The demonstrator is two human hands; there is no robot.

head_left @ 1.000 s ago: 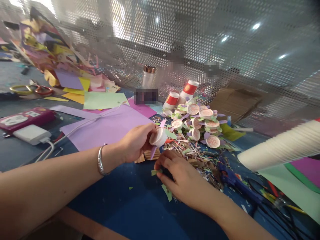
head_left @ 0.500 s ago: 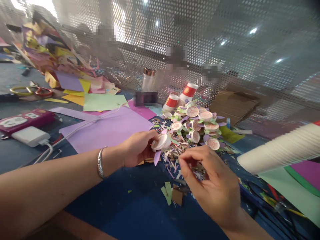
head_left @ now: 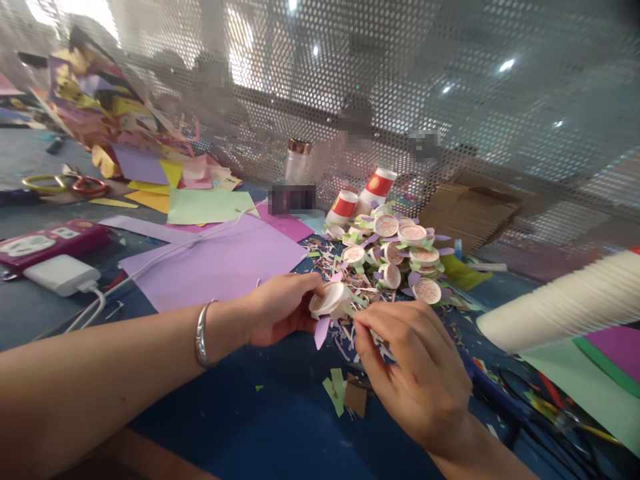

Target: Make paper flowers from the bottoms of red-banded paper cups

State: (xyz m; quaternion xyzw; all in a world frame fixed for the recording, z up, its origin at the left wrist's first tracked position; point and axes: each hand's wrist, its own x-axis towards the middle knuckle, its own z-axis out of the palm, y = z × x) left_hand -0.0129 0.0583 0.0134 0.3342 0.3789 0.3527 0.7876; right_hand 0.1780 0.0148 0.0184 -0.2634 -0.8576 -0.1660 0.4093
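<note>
My left hand (head_left: 285, 308) is closed on a cut-down paper cup (head_left: 327, 300), tilted so that its opening shows. Pink and purple paper strips stick out from the cup's sides. Just to its right, my right hand (head_left: 410, 367) has thumb and forefinger pinched together; whatever lies between the tips is too small to make out. Beyond both hands is a heap of similar small cups (head_left: 390, 250) with purple and green paper tabs and red marks on their bases. Paper scraps (head_left: 343, 333) lie between the hands and the heap.
At right a long stack of white paper cups (head_left: 560, 297) lies by black cables (head_left: 540, 427). Red-banded cups (head_left: 377, 187) stand behind the heap. Purple paper (head_left: 215, 260), a power strip (head_left: 55, 240) and scissors (head_left: 83, 183) are at left. A perforated panel (head_left: 400, 80) closes the back.
My left hand has moved slightly right and down with the cup. My right hand has shifted slightly left, so its fingertips are closer to the cup.
</note>
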